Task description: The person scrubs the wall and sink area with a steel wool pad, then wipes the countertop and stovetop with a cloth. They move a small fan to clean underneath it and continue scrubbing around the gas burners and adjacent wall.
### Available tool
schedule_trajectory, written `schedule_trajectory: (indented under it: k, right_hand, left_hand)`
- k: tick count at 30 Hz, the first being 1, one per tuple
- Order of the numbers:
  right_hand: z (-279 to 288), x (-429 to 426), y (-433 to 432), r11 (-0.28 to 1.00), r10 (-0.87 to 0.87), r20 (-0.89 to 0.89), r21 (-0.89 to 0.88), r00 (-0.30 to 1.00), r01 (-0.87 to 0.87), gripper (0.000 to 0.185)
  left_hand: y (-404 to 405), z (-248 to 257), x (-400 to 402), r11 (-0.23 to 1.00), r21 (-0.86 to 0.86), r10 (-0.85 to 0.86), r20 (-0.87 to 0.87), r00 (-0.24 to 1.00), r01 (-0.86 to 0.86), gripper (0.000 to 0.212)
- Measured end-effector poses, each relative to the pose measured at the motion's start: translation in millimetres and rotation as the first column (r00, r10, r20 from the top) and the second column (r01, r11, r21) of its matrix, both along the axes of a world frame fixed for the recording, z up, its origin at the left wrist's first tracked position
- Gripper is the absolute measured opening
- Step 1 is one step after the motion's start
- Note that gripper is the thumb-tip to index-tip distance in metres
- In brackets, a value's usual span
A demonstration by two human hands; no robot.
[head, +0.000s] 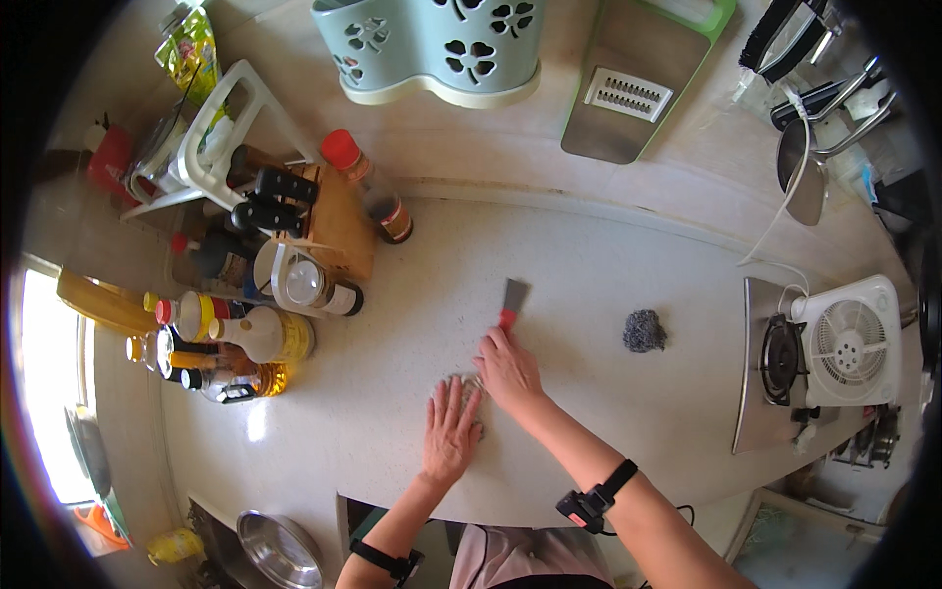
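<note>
My right hand [509, 368] grips the red handle of a scraper [516, 294], whose flat metal blade points away from me over the pale countertop [574, 258]. Beside it, my left hand [449, 438] presses down with fingers extended on a crumpled greyish cloth [469, 388]. Most of that cloth is hidden under the fingers, so its exact kind is unclear. Dark specks are scattered on the counter around both hands. To the right, apart from either hand, lies a grey steel wool scourer [645, 331].
Left stand bottles [268, 335], a wooden knife block [338, 228] and a red-capped bottle [383, 199]. A gas hob [754, 368] with a white fan [850, 346] is at right. A utensil holder [441, 44] and grater [625, 81] hang behind. A metal bowl [280, 552] sits lower left.
</note>
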State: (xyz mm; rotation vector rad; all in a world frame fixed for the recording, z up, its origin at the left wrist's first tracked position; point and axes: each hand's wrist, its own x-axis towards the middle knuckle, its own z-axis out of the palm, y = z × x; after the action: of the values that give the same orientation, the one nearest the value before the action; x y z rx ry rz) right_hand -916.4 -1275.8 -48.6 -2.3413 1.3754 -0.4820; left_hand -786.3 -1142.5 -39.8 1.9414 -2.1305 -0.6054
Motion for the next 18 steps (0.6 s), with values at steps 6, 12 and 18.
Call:
schedule_trajectory:
  k: [6, 12, 18]
  right_hand:
    - [23, -99, 82, 0.994, 0.109, -0.138, 0.045, 0.984, -0.104, 0.028]
    - [32, -150, 109, 0.944, -0.326, -0.043, 0.038, 0.945, 0.327, 0.056]
    - [22, -169, 117, 0.975, -0.129, -0.147, 0.162, 0.981, 0.152, 0.033]
  left_hand:
    - [70, 4, -52, 0.983, 0.002, -0.185, -0.006, 0.983, 0.185, 0.069]
    - [87, 7, -66, 0.980, -0.142, -0.122, 0.140, 0.983, 0.142, 0.059]
    - [91, 1, -97, 0.932, -0.268, 0.227, -0.100, 0.969, -0.246, 0.029]
